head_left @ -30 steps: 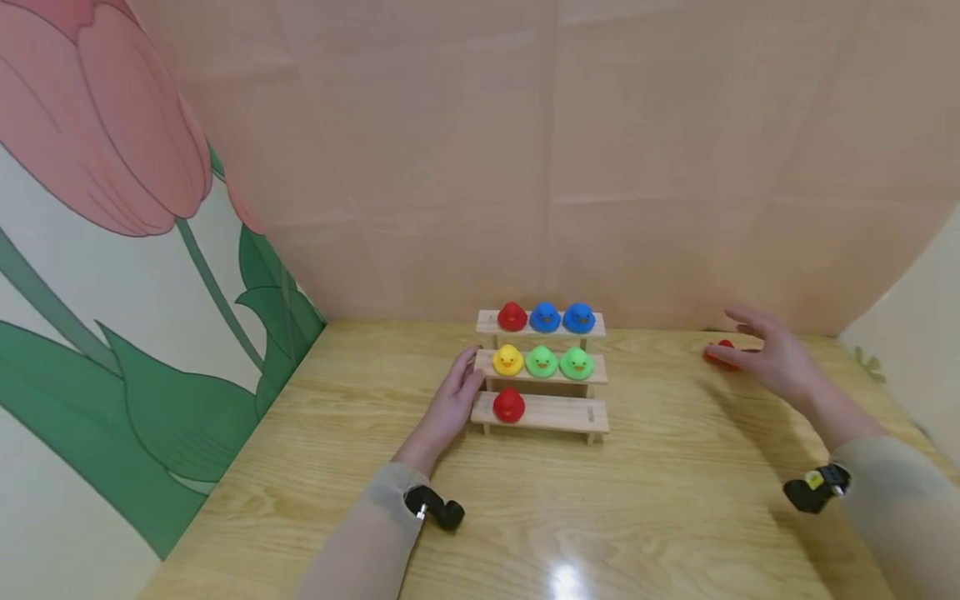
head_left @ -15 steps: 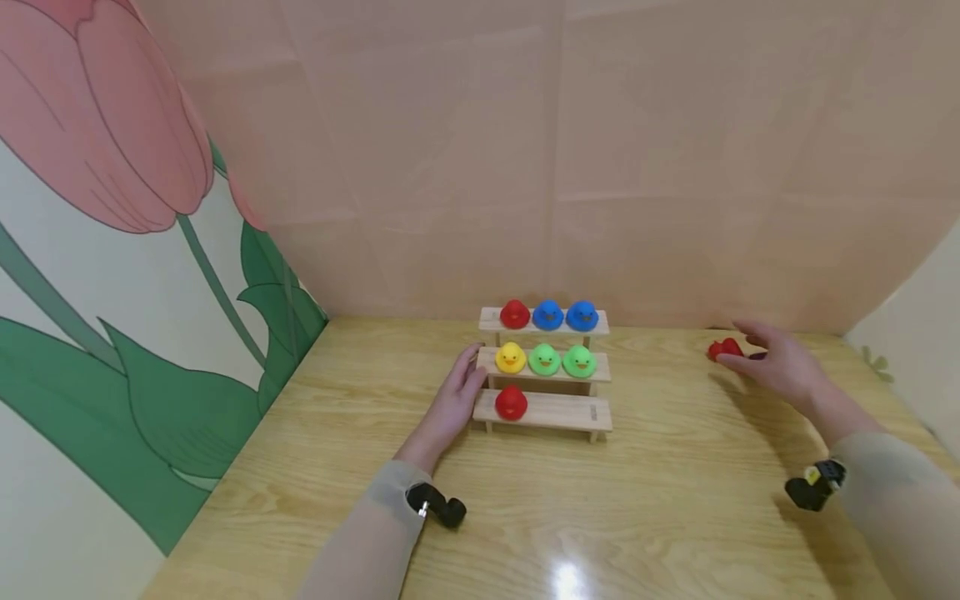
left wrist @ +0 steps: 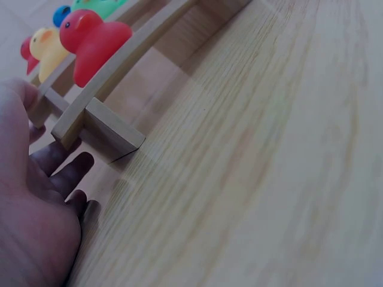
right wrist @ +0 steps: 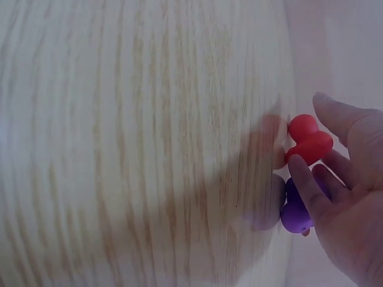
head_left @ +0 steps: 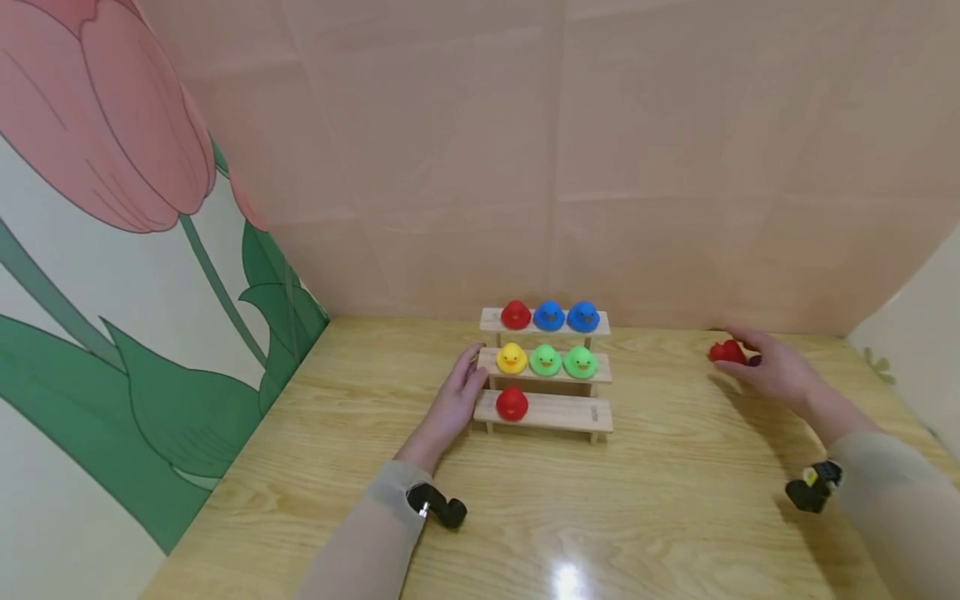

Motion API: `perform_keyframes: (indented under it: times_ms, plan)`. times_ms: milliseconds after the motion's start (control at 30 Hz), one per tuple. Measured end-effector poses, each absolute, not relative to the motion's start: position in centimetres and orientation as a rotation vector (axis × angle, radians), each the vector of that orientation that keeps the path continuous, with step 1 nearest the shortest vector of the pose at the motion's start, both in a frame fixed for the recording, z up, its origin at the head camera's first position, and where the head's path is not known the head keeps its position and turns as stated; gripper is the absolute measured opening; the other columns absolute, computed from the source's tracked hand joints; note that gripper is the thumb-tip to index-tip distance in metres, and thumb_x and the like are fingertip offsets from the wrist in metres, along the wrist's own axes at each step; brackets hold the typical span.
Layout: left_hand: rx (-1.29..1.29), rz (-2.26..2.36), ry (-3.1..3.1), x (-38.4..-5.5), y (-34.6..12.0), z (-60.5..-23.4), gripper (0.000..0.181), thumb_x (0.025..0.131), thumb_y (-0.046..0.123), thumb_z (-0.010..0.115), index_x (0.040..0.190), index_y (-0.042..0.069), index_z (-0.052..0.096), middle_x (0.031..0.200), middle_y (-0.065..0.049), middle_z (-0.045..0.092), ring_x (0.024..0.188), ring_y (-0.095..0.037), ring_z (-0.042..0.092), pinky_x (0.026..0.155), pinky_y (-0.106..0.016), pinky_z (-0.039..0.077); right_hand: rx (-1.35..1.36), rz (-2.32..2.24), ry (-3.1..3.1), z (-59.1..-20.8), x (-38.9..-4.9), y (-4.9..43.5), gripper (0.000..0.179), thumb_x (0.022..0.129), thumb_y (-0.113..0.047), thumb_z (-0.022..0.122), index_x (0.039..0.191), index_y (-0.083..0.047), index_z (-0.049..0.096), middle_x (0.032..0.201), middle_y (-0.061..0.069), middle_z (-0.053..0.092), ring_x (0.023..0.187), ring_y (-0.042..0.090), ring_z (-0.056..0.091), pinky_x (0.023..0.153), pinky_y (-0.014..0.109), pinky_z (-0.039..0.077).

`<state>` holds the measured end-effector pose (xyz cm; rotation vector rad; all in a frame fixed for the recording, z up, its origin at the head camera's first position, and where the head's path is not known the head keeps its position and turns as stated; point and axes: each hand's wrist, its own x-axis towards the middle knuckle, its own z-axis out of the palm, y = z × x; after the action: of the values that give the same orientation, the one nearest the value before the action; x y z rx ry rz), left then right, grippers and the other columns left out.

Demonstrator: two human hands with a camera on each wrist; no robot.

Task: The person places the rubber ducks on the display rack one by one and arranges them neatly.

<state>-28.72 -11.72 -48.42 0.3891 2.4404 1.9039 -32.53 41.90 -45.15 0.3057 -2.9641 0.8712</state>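
My left hand (head_left: 452, 397) rests at the left end of a three-tier wooden display stand (head_left: 558, 412). In the left wrist view, its fingers (left wrist: 73, 173) bend around the lower shelf's end, with the thumb side by the middle shelf. On the right, my right hand (head_left: 783, 371) reaches around a red rubber duck (head_left: 727, 353) at the table's back. The right wrist view shows one fingertip touching this red duck (right wrist: 312, 143), while a gap separates another finger from its head. A purple duck (right wrist: 297, 215) sits beside it, partly hidden behind the fingers.
The top shelf carries a red duck (head_left: 516, 315) and two blue ducks (head_left: 550, 316). A yellow duck (head_left: 512, 358) and two green ducks (head_left: 581, 362) occupy the middle shelf. One red duck (head_left: 512, 403) is on the bottom shelf. A beige cloth (head_left: 555, 167) hangs behind the table.
My right hand has lowered and its fingers have come in closer around the red duck at the right. My left hand stays at the stand.
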Motion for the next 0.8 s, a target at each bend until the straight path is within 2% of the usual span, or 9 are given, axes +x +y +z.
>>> perform_keyframes:
  times_ms: [200, 300, 433, 500, 567, 800]
  plan:
    - [0.377, 1.896, 2.444, -28.72, -11.69, -48.44, 0.057, 0.120, 0.045, 0.047, 0.173, 0.035, 0.033, 0.174, -0.008, 0.043, 0.160, -0.027, 0.039, 0.132, -0.050, 0.029, 0.334, 0.847, -2.948, -45.57, -32.67, 41.91, 0.078, 0.111, -0.034, 0.070, 0.167, 0.007, 0.034, 0.155, 0.044, 0.045, 0.125, 0.064, 0.057, 0.102, 0.079, 0.048]
    - [0.368, 1.896, 2.442, -28.75, -11.69, -48.46, 0.057, 0.119, 0.046, 0.047, 0.173, 0.035, 0.033, 0.174, -0.007, 0.042, 0.160, -0.027, 0.038, 0.132, -0.050, 0.028, 0.353, 0.830, -2.937, -45.60, -32.69, 41.81, 0.074, 0.110, -0.030, 0.073, 0.162, 0.012, 0.040, 0.148, 0.042, 0.051, 0.121, 0.059, 0.058, 0.099, 0.075, 0.051]
    - [0.370, 1.899, 2.437, -28.74, -11.67, -48.45, 0.055, 0.119, 0.045, 0.046, 0.173, 0.036, 0.034, 0.173, -0.006, 0.043, 0.160, -0.027, 0.039, 0.132, -0.051, 0.029, 0.386, 0.778, -2.905, -45.64, -32.72, 41.68, 0.064, 0.105, -0.023, 0.080, 0.150, 0.015, 0.053, 0.129, 0.036, 0.064, 0.109, 0.050, 0.065, 0.086, 0.051, 0.058]
    - [0.374, 1.898, 2.437, -28.69, -11.66, -48.42, 0.055, 0.120, 0.045, 0.046, 0.172, 0.037, 0.034, 0.173, -0.006, 0.044, 0.159, -0.026, 0.040, 0.132, -0.050, 0.030, 0.408, 0.762, -2.886, -45.66, -32.75, 41.60, 0.059, 0.103, -0.020, 0.082, 0.145, 0.016, 0.059, 0.124, 0.034, 0.068, 0.104, 0.045, 0.067, 0.080, 0.038, 0.055]
    - [0.380, 1.898, 2.438, -28.72, -11.66, -48.44, 0.054, 0.120, 0.044, 0.047, 0.172, 0.037, 0.034, 0.173, -0.007, 0.044, 0.159, -0.027, 0.040, 0.132, -0.051, 0.029, 0.422, 0.750, -2.882, -45.66, -32.76, 41.50, 0.057, 0.101, -0.019, 0.084, 0.142, 0.015, 0.063, 0.123, 0.034, 0.068, 0.101, 0.042, 0.066, 0.076, 0.031, 0.052]
    - [0.372, 1.884, 2.448, -28.74, -11.64, -48.43, 0.054, 0.120, 0.043, 0.046, 0.173, 0.036, 0.033, 0.174, -0.007, 0.043, 0.159, -0.026, 0.040, 0.132, -0.050, 0.030, 0.421, 0.737, -2.928, -45.80, -32.99, 41.47, 0.057, 0.101, -0.021, 0.083, 0.141, 0.015, 0.064, 0.124, 0.033, 0.067, 0.102, 0.041, 0.066, 0.078, 0.037, 0.053]
